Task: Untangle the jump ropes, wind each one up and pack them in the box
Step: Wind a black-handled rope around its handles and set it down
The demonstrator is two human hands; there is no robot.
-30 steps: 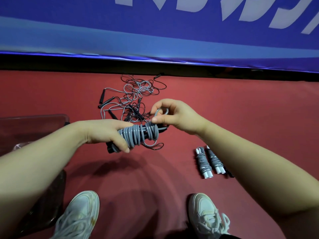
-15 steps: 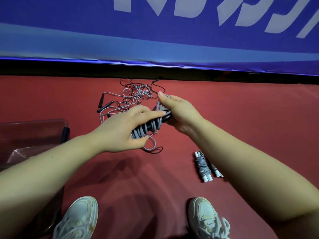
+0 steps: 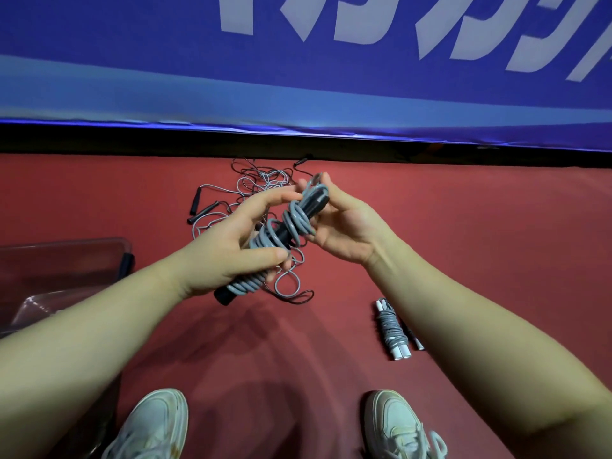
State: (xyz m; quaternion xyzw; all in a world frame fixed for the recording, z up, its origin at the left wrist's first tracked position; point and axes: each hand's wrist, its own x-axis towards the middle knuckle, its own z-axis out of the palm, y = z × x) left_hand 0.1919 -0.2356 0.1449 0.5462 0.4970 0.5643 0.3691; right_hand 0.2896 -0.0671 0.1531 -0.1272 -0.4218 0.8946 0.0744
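A grey jump rope wound around its black handles (image 3: 281,236) is held up between both hands, tilted from lower left to upper right. My left hand (image 3: 231,250) grips its lower half, thumb across the coils. My right hand (image 3: 341,226) holds the upper end, fingers curled behind the handle tips and a rope loop. A tangle of grey and dark ropes with black handles (image 3: 251,193) lies on the red floor behind. Two wound ropes with white handles (image 3: 394,329) lie on the floor at the right.
A clear plastic box (image 3: 66,260) stands at the left edge on the red floor. A blue banner wall (image 3: 298,77) runs across the back. My two white shoes (image 3: 149,425) are at the bottom of the view.
The bundle has tilted up more steeply. My left hand has slid down to its lower half with the palm turned up, and my right hand now holds the top end.
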